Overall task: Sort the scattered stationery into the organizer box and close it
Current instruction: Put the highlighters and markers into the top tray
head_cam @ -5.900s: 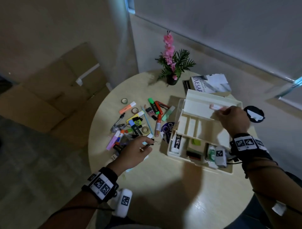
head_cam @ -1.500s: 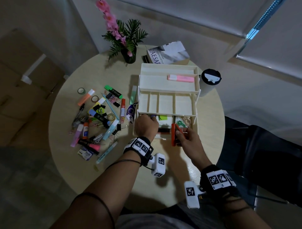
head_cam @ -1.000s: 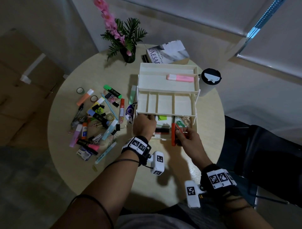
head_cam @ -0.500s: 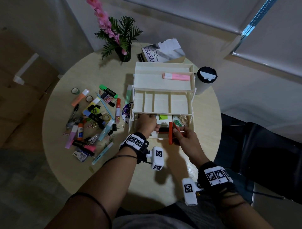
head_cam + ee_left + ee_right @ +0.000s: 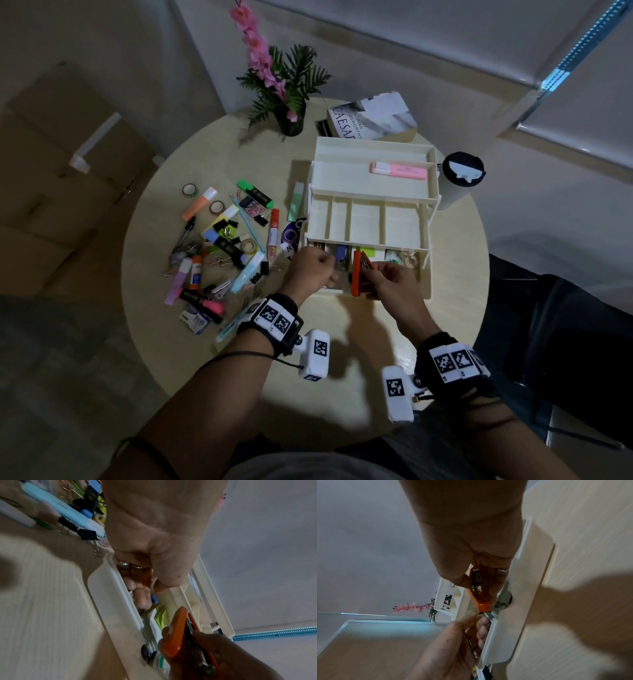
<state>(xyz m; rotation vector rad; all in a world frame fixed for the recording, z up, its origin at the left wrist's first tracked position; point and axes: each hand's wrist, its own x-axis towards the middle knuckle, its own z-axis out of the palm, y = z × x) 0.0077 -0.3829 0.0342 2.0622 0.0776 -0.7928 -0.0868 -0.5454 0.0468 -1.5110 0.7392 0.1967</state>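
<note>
Stapler (image 5: 358, 272): orange, long axis near-far | right hand (image 5: 394, 284) pinches it | left hand (image 5: 310, 270) curled, contents hidden

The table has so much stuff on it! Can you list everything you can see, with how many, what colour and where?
Organizer box: one, cream, open, middle of the table.
Pink highlighter: one, in the box's top tray.
Orange stapler: one, over the box's bottom tray, held.
Scattered stationery: many pens, markers, clips and tape rolls, mixed colours, left of the box.
Flower pot: one, pink flowers and green leaves, far edge.
Book: one, grey and white, behind the box.
Cup: one, white with black lid, right of the box.
Left hand: curled, fingers in the bottom tray.
Right hand: grips the stapler.
</note>
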